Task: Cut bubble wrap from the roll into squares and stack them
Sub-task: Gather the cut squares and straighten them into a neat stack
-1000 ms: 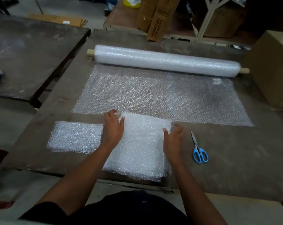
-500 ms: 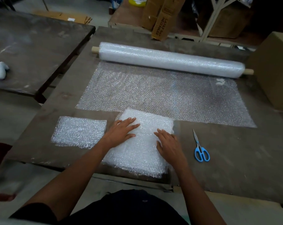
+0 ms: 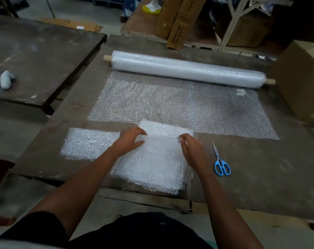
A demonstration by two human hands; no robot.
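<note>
A thick stack of cut bubble wrap squares (image 3: 152,162) lies at the near edge of the dark table (image 3: 260,177). My left hand (image 3: 130,141) and my right hand (image 3: 192,149) pinch the far edge of the top sheet, fingers curled, and that edge sits a little nearer to me than the stack's far edge (image 3: 167,127). The bubble wrap roll (image 3: 186,71) on its wooden core lies across the far side, with a wide unrolled sheet (image 3: 179,108) reaching toward the stack. Blue-handled scissors (image 3: 222,164) lie shut on the table to the right of my right hand.
A smaller bubble wrap piece (image 3: 89,142) lies left of the stack. A large cardboard box (image 3: 300,78) stands at the table's right edge. A second dark table (image 3: 35,56) on the left holds a small grey object (image 3: 7,79). Cartons stand behind the roll.
Both hands were lying flat on the stack. Now their fingers have curled onto the top sheet's far edge, which has shifted slightly toward me.
</note>
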